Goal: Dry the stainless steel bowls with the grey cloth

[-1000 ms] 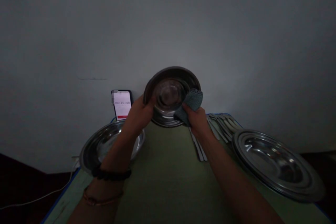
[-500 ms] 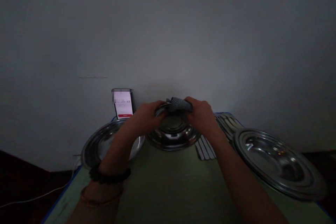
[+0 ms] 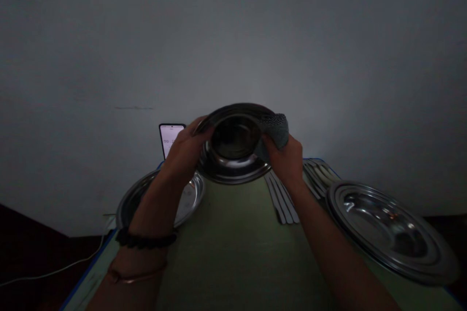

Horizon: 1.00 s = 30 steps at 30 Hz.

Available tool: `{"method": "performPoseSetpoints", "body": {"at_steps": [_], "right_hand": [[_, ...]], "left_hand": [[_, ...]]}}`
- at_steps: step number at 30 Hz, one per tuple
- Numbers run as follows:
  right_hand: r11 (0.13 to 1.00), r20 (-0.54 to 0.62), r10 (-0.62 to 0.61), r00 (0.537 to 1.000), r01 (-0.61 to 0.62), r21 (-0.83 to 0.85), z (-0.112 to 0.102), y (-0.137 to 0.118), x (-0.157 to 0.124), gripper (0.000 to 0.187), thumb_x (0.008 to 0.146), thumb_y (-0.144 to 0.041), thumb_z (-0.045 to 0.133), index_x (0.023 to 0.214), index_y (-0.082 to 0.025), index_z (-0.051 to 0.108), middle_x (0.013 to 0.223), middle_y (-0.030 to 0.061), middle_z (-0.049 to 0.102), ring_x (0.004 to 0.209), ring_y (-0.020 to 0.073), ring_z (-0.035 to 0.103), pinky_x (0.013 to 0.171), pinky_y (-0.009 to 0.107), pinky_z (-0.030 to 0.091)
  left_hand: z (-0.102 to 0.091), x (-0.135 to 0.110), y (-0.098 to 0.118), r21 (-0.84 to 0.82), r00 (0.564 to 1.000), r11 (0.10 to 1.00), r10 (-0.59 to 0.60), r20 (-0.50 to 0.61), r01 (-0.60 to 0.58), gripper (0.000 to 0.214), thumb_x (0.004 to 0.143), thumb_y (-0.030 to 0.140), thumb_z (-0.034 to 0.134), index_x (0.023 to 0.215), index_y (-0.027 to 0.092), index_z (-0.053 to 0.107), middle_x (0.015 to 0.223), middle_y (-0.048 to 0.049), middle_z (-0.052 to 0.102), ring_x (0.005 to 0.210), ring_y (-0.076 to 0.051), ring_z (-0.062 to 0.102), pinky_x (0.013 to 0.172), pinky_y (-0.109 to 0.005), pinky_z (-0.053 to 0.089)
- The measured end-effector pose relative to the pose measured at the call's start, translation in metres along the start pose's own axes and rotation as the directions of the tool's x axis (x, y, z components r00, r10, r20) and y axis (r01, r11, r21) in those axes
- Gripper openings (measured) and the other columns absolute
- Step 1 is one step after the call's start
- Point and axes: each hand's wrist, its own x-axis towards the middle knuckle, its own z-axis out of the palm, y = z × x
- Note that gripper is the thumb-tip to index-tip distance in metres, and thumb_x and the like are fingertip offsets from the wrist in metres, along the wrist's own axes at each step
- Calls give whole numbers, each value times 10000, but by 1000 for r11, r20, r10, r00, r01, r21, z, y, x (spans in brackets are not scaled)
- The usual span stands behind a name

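A shiny metal plate (image 3: pixel 237 170) is held up, tilted, above the back of the table, its hollow facing me. My left hand (image 3: pixel 188 148) grips its left rim, thumb on the near face. At the right rim my right hand (image 3: pixel 286 155) is closed on a grey patterned cloth (image 3: pixel 277 131), which is folded over the edge and presses on the plate. Below my left forearm lies another metal plate (image 3: pixel 197 199), partly hidden by the arm. Several table knives (image 3: pixel 282 204) lie on the table by my right wrist.
A lit phone (image 3: pixel 170 137) leans against the wall (image 3: pixel 233 34) at the back left. Stacked metal plates (image 3: pixel 386 233) stand at the right, beside more cutlery (image 3: pixel 319 175). A white cable (image 3: pixel 69 267) hangs off the left side of the green table (image 3: pixel 233 262).
The plate has risen and tilted more upright. My right hand and the cloth have moved from the far rim to its right rim; my left hand has shifted left and up along the edge.
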Motion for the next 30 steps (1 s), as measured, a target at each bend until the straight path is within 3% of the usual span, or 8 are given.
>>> {"method": "performPoseSetpoints", "body": {"at_steps": [3,6,9,12,15,20,24,30], "right_hand": [[976,40,178,983,-182,123,13,6,-4,337,775,-420,575,855,-115,693,825,115,725,744,233,644,633,306,442],[976,153,144,978,-166,142,12,11,-1,317,733,-353,608,930,-118,686,907,116,725,800,235,647,680,313,457],[996,263,13,965,-36,82,-2,12,7,268,739,-302,593,930,-134,677,895,102,719,791,227,638,685,315,448],[993,367,-116,923,120,12,-14,5,11,197,767,-264,564,883,-146,671,818,84,705,746,215,624,662,304,424],[975,416,-153,896,206,-85,-15,-5,9,146,761,-212,563,854,-162,663,765,70,693,699,203,615,622,288,393],[960,400,-122,908,210,-185,-9,-11,4,164,762,-302,618,856,-171,648,768,89,697,717,231,635,605,289,383],[971,335,-85,938,153,-183,-9,-5,7,213,761,-356,632,850,-166,662,790,101,706,744,246,646,619,299,397],[973,158,229,961,-232,3,13,6,0,337,746,-439,611,835,-124,689,813,124,720,754,244,657,614,307,430]], "left_hand": [[6,2,-9,-231,988,969,-110,-107,83,251,761,322,652,986,218,693,930,-12,725,881,-190,667,827,-315,514],[2,2,-8,-188,982,972,-160,-101,139,288,754,348,653,1001,203,683,902,-25,724,855,-193,667,786,-312,523],[-9,0,3,145,989,979,-147,10,144,325,716,353,688,992,182,695,885,-55,727,850,-232,666,783,-356,525],[-13,-3,10,371,962,928,-87,259,-16,332,731,309,669,1044,206,699,981,-62,730,909,-245,664,845,-376,511],[-6,-5,6,431,907,885,-26,421,-175,313,808,327,584,1084,231,697,1060,-53,720,989,-242,650,921,-383,484],[1,-5,-2,392,894,903,-20,448,-177,344,852,360,544,1143,235,679,1102,-44,715,1012,-233,651,933,-376,489],[-1,-5,2,341,927,936,-54,370,-82,310,842,380,571,1070,228,717,970,-30,746,939,-229,674,846,-347,532],[7,1,-6,8,991,998,68,-111,-68,380,789,362,647,1158,267,651,1123,-7,704,1054,-202,634,907,-316,505]]}}
